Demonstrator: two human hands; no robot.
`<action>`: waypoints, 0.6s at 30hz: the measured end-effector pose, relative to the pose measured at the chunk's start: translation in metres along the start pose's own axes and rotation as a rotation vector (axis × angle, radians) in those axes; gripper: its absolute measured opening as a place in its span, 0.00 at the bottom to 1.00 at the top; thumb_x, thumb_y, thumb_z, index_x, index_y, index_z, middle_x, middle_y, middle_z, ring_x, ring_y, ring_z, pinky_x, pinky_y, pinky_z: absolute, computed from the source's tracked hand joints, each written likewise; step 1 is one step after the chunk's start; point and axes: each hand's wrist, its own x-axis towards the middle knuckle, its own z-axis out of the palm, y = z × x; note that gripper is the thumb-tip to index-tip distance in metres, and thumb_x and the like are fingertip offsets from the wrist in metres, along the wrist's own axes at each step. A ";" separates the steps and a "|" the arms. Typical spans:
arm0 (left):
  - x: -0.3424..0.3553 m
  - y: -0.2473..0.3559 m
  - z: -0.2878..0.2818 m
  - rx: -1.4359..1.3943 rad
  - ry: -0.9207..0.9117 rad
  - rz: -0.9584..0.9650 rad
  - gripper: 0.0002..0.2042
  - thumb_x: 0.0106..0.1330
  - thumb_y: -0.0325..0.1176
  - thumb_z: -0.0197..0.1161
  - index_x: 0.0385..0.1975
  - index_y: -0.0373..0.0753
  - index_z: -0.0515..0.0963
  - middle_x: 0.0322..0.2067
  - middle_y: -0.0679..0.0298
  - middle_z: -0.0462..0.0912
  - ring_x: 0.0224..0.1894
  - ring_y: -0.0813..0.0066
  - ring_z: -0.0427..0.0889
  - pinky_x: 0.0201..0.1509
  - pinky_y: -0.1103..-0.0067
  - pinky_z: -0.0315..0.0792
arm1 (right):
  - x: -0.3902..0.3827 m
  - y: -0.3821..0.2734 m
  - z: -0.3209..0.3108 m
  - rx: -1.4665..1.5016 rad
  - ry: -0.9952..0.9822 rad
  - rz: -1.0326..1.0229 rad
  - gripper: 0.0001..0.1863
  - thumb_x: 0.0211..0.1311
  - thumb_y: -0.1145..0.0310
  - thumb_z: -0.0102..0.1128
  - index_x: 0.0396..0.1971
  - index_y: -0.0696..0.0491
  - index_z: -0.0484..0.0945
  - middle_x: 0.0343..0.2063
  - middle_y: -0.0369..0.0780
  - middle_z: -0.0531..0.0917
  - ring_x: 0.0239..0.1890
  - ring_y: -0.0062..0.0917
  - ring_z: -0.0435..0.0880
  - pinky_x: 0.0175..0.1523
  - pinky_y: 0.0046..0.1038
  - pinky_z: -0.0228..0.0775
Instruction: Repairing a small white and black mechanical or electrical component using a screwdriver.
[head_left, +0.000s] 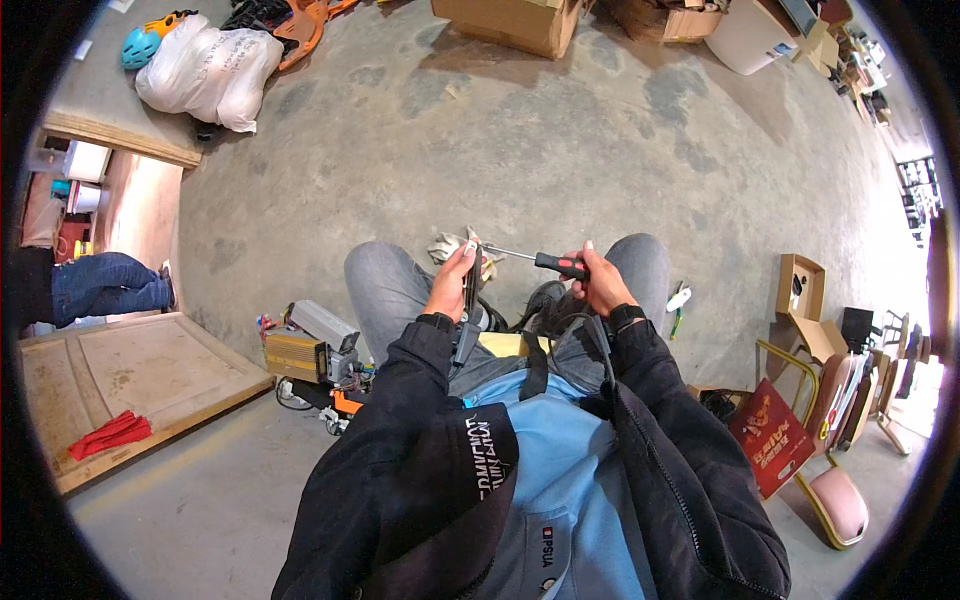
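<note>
My right hand (602,283) is closed around the black and red handle of a screwdriver (562,265). Its metal shaft points left, and the tip reaches the upper end of a dark, narrow part (472,283). That part is pinched upright in my left hand (452,284), with the thumb at its top. What kind of part it is cannot be made out. Both hands are above my lap, between my bent knees. Beyond my left hand lies a pale work glove (445,246) on the floor, partly hidden.
Beside my left knee is a pile of electronic parts with a gold-coloured metal box (297,356). A small green and white item (679,302) lies right of my right knee. Further right are an open cardboard box (802,285) and folding chairs. Another person's legs (112,288) show at left.
</note>
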 end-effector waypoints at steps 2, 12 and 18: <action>-0.001 0.001 0.001 -0.005 0.001 0.006 0.19 0.69 0.37 0.52 0.57 0.36 0.68 0.38 0.68 0.76 0.38 0.82 0.74 0.43 0.85 0.69 | 0.004 0.003 -0.003 -0.016 -0.051 0.001 0.15 0.65 0.63 0.52 0.47 0.54 0.69 0.35 0.38 0.76 0.26 0.18 0.71 0.28 0.22 0.65; 0.001 -0.002 -0.004 -0.003 -0.026 -0.015 0.19 0.69 0.38 0.53 0.56 0.36 0.68 0.39 0.68 0.76 0.39 0.82 0.74 0.45 0.84 0.68 | 0.002 0.004 0.007 -0.100 0.081 -0.088 0.14 0.64 0.63 0.52 0.47 0.54 0.70 0.35 0.37 0.76 0.26 0.18 0.72 0.29 0.20 0.65; -0.001 0.001 -0.001 0.012 -0.019 -0.007 0.18 0.69 0.38 0.52 0.56 0.39 0.69 0.38 0.64 0.77 0.39 0.76 0.76 0.45 0.80 0.71 | -0.001 0.002 0.007 -0.046 0.030 -0.064 0.15 0.64 0.64 0.52 0.48 0.55 0.69 0.33 0.37 0.76 0.26 0.18 0.71 0.30 0.21 0.66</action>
